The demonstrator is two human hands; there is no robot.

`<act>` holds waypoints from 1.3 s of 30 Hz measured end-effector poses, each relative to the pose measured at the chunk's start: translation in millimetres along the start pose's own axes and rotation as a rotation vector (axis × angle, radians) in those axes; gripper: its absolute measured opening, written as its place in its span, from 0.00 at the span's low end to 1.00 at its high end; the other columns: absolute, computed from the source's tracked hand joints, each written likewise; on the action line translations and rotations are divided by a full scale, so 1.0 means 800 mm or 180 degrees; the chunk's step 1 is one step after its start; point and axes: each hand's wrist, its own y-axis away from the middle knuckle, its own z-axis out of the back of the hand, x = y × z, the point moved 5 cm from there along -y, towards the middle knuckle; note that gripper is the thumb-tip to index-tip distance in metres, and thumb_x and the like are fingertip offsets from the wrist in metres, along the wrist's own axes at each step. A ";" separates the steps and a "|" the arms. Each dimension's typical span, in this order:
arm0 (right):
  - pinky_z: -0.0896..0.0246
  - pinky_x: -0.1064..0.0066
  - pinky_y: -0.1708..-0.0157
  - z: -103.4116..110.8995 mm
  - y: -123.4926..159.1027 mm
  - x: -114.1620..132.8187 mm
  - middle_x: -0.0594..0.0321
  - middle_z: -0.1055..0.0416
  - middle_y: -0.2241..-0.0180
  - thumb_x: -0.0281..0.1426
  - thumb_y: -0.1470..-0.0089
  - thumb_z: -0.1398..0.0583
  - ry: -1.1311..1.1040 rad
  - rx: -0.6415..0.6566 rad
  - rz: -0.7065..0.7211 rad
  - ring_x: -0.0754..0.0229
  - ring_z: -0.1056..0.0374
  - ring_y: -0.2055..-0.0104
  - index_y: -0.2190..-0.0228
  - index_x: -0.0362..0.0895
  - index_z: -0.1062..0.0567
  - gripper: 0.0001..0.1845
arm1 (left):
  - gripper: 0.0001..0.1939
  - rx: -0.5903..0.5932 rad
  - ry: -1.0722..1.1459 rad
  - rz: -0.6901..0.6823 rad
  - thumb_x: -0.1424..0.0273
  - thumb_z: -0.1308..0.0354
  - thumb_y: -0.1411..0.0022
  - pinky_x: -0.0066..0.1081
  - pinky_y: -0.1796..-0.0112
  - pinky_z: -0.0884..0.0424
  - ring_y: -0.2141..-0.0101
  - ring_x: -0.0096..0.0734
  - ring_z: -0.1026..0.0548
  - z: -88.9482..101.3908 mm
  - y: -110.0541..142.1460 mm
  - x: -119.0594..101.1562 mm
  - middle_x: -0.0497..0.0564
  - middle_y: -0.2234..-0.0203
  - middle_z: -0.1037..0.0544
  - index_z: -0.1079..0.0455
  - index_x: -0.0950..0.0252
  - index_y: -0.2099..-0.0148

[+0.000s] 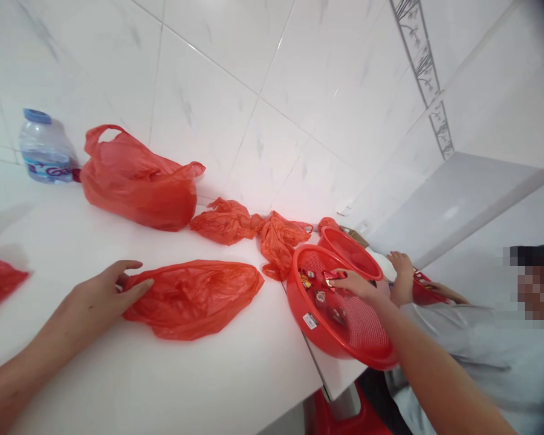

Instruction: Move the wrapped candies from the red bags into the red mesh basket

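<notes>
My left hand (104, 293) pinches the near-left edge of a thin red plastic bag (194, 299) between thumb and fingers. The bag lies spread on the white table with its mouth partly open. To the right, my right hand (356, 285) reaches into a red plastic basket (326, 347) with a mesh inside. Its fingertips are closed on a small shiny red packet (329, 278). Around it in the basket lie several small wrapped pieces, among them a yellow packet (305, 279) and dark ones; their kind is too small to tell.
Behind stand a full red bag (138, 187), two crumpled red bags (229, 222) (281, 238) and a water bottle (48, 151) along the tiled wall. A second red basket (351, 251) sits beyond. At right a person in grey (471, 344) works close by. A red stool (344, 417) stands below.
</notes>
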 end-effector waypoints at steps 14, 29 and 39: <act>0.50 0.77 0.83 -0.001 -0.019 0.020 0.68 0.33 0.81 0.41 0.60 0.33 0.0210 0.0819 -0.0203 0.68 0.41 0.80 0.63 0.41 0.26 0.23 | 0.27 -0.0021 0.0494 0.0044 0.50 0.46 0.46 0.31 0.71 0.31 0.73 0.34 0.26 -0.009 -0.016 0.021 0.45 0.70 0.25 0.37 0.57 0.46; 0.39 0.64 0.53 -0.219 0.099 0.282 0.62 0.31 0.54 0.35 0.53 0.36 0.0207 0.1730 0.2531 0.58 0.34 0.54 0.52 0.50 0.28 0.23 | 0.26 0.0199 0.2068 0.0094 0.54 0.39 0.49 0.28 0.76 0.31 0.77 0.29 0.28 -0.006 0.009 -0.012 0.46 0.74 0.27 0.35 0.63 0.52; 0.40 0.64 0.51 -0.135 0.069 0.218 0.62 0.33 0.48 0.39 0.48 0.41 0.0501 0.0024 0.2096 0.57 0.36 0.48 0.52 0.52 0.29 0.20 | 0.26 0.0182 0.2460 0.0247 0.55 0.36 0.51 0.25 0.77 0.31 0.79 0.26 0.28 -0.005 0.005 -0.003 0.45 0.75 0.23 0.33 0.63 0.53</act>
